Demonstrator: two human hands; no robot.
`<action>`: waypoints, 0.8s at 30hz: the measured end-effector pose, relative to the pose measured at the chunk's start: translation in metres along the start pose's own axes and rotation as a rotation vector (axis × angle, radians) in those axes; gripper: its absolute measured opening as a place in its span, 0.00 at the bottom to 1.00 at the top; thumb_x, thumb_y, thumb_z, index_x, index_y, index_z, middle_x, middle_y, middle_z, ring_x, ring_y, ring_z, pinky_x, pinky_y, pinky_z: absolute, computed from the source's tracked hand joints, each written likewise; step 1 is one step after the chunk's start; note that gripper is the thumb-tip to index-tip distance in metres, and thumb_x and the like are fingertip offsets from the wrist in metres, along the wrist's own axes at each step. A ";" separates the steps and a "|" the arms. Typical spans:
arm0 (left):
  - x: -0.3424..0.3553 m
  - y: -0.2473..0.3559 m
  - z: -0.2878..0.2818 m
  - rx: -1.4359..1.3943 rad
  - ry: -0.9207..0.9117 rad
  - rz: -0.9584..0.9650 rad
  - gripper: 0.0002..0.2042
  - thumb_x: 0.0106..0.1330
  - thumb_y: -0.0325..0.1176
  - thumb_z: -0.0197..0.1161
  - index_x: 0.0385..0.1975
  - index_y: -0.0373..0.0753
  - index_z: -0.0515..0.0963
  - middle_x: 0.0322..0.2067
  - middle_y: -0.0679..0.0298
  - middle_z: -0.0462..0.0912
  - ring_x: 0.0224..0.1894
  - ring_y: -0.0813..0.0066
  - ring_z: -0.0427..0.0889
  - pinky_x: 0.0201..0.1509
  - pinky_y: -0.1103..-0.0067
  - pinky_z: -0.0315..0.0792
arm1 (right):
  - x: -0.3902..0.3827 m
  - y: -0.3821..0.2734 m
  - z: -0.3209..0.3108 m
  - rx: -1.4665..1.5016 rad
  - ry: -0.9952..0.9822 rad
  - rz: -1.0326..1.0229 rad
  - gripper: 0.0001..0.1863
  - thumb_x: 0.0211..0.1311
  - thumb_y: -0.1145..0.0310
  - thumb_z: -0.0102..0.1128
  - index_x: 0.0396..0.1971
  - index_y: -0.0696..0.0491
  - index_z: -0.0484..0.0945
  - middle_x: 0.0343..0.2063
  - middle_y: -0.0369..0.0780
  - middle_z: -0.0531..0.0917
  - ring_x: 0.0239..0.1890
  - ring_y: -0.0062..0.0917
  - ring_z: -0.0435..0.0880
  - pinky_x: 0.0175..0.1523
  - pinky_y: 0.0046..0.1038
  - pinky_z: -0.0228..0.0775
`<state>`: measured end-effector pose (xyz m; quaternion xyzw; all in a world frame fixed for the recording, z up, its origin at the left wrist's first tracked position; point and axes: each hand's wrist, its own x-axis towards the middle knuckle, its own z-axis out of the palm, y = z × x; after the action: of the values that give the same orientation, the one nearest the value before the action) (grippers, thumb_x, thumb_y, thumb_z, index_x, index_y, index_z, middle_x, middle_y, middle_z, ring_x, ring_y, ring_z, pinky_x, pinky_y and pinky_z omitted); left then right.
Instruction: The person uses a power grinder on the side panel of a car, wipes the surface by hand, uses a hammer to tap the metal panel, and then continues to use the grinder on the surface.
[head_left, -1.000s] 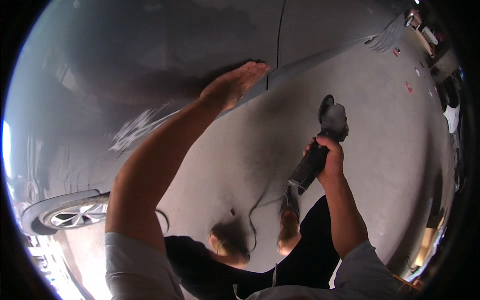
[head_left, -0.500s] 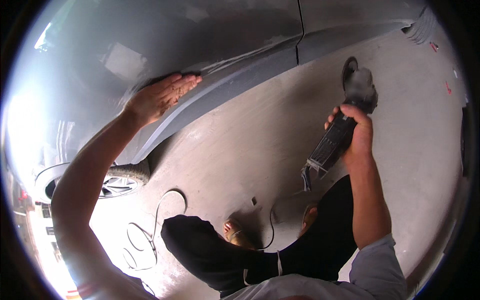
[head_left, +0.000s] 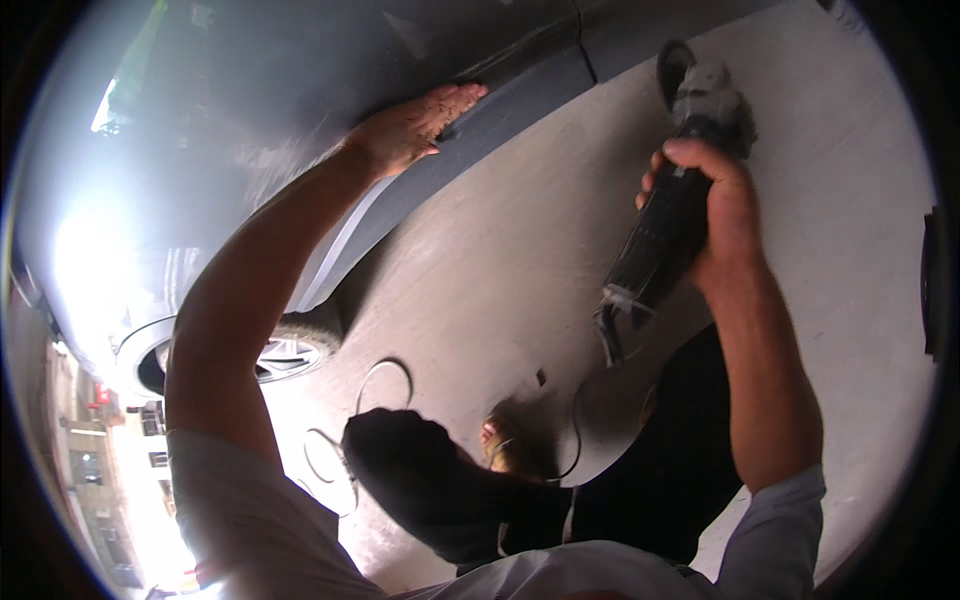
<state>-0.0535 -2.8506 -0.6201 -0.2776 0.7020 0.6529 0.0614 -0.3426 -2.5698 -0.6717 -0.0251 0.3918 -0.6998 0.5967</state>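
Note:
My left hand (head_left: 418, 122) lies flat against the lower side of a grey car (head_left: 290, 90), fingers stretched out and pointing right along the body crease. The palm side is hidden against the panel. In my right hand (head_left: 725, 205) is a black angle grinder (head_left: 660, 225), gripped round its body. The grinder's metal head and dark disc (head_left: 676, 75) point away from me, beyond the hand, and stand apart from the car. Its cord hangs from the near end. Scuffed, dull patches show on the panel around the left hand.
A car wheel (head_left: 295, 352) stands at the left under the bodywork. A pale hose or cable (head_left: 385, 365) lies looped on the concrete floor (head_left: 480, 270) near my knee. A dark cord (head_left: 580, 430) runs by my sandalled foot (head_left: 505, 448). A small dark chip (head_left: 542, 377) lies nearby.
My left hand has slid right and farther away along the car's panel. My right hand has carried the angle grinder a little farther forward. The view has shifted too.

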 end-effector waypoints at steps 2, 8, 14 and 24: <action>-0.032 -0.001 -0.005 -1.301 -0.036 -0.107 0.39 0.85 0.59 0.34 0.86 0.40 0.38 0.88 0.65 0.37 0.88 0.70 0.37 0.91 0.66 0.27 | -0.002 0.002 -0.004 -0.022 -0.029 -0.045 0.17 0.59 0.62 0.76 0.42 0.55 0.81 0.34 0.37 0.85 0.36 0.27 0.87 0.48 0.33 0.84; -0.118 0.013 -0.009 -2.443 0.059 -0.042 0.41 0.83 0.64 0.33 0.87 0.44 0.40 0.88 0.68 0.37 0.88 0.72 0.38 0.91 0.71 0.29 | -0.005 -0.006 -0.005 -0.053 -0.053 -0.079 0.18 0.59 0.63 0.75 0.43 0.55 0.80 0.35 0.37 0.85 0.36 0.25 0.86 0.46 0.32 0.83; -0.151 0.033 -0.003 -3.572 0.028 0.015 0.40 0.83 0.59 0.44 0.86 0.45 0.47 0.87 0.71 0.42 0.88 0.76 0.41 0.91 0.75 0.35 | 0.003 -0.004 -0.008 -0.042 -0.070 -0.118 0.17 0.60 0.63 0.74 0.44 0.55 0.80 0.35 0.37 0.85 0.36 0.24 0.86 0.45 0.31 0.82; -0.014 0.048 0.028 -3.890 -0.473 0.014 0.38 0.85 0.57 0.47 0.86 0.46 0.48 0.88 0.68 0.35 0.88 0.71 0.39 0.91 0.70 0.36 | -0.002 0.007 0.003 -0.070 -0.040 -0.087 0.17 0.58 0.62 0.75 0.41 0.55 0.81 0.33 0.37 0.83 0.35 0.26 0.86 0.45 0.32 0.83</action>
<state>-0.0724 -2.8197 -0.5752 -0.1241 0.8718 -0.4286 0.2021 -0.3353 -2.5697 -0.6728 -0.0771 0.4028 -0.7103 0.5720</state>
